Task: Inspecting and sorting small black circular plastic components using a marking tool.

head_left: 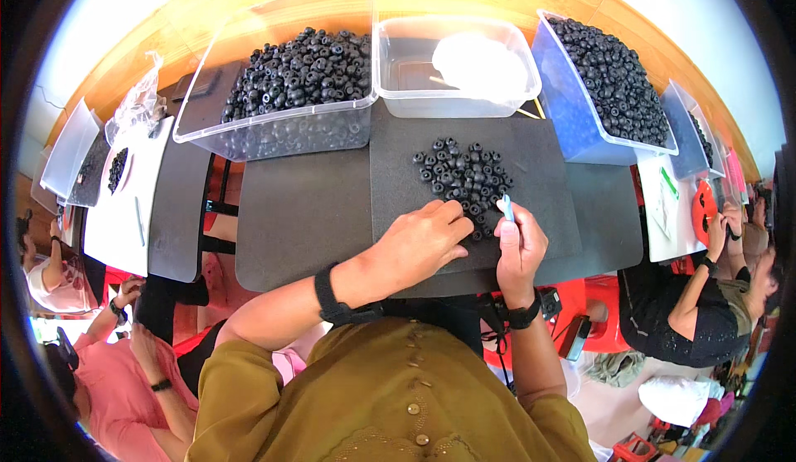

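A loose pile of small black round parts with holes (464,172) lies on a dark mat (398,164) in front of me. My left hand (423,242) is at the near-left edge of this pile, its fingers curled and pressed together; what they hold, if anything, is hidden. In my right hand (522,251), beside the pile's near-right edge, a small light-blue tool (506,207) is gripped between thumb and fingers, its tip pointing away from me. The exact kind of tool is too small to tell.
Behind the mat stand a clear bin (282,126) heaped with black parts, a clear tub (456,106) holding something white, and a blue-tinted bin (572,89) full of black parts. Co-workers sit at both sides, near a white board (124,205) and a red object (704,209).
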A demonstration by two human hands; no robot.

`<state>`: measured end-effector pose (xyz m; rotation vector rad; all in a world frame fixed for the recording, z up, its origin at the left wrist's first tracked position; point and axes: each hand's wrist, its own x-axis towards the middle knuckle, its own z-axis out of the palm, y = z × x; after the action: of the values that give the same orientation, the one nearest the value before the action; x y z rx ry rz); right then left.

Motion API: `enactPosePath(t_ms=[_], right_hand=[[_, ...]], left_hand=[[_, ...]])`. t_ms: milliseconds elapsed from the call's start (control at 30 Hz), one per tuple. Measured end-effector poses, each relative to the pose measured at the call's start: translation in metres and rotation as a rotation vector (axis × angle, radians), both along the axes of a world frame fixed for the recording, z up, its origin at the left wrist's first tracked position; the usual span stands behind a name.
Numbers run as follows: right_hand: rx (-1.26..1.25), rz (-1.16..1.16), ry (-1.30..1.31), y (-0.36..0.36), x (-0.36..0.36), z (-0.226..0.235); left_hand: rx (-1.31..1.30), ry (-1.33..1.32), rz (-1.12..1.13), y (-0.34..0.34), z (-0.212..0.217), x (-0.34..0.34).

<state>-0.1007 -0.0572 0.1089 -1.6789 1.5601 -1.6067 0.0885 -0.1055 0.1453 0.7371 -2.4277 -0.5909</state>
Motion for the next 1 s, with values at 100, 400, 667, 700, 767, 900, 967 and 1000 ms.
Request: enactPosePath(t_ms=[100,400,667,700,767,900,967,1000], right_hand=[[-0.055,0.023,0.059,-0.002,0.0,-0.002],[0.014,0.016,-0.015,0.001,0.001,-0.002],[-0.097,0.19,0.126,-0.003,0.007,0.005],[-0.1,0.221,0.155,-0.004,0.007,0.006],[-0.104,0.267,0.209,-0.004,0.008,0.007],[-0.083,0.295,0.256,-0.004,0.01,0.011],[-0.083,0.293,0.274,-0.004,0.01,0.011],[-0.081,0.291,0.273,-0.004,0.01,0.011]], left_hand=[[0.023,-0.077,0.023,-0.003,-0.008,-0.006],[0.039,0.075,-0.004,-0.008,-0.023,0.014],[1.211,0.867,-0.16,-0.017,-0.023,0.044],[1.236,0.918,-0.189,-0.018,-0.026,0.043],[1.301,0.978,-0.215,-0.017,-0.029,0.042],[1.483,1.059,-0.274,-0.016,-0.031,0.042],[1.508,1.054,-0.266,-0.015,-0.029,0.041],[1.53,1.05,-0.257,-0.015,-0.028,0.04]])
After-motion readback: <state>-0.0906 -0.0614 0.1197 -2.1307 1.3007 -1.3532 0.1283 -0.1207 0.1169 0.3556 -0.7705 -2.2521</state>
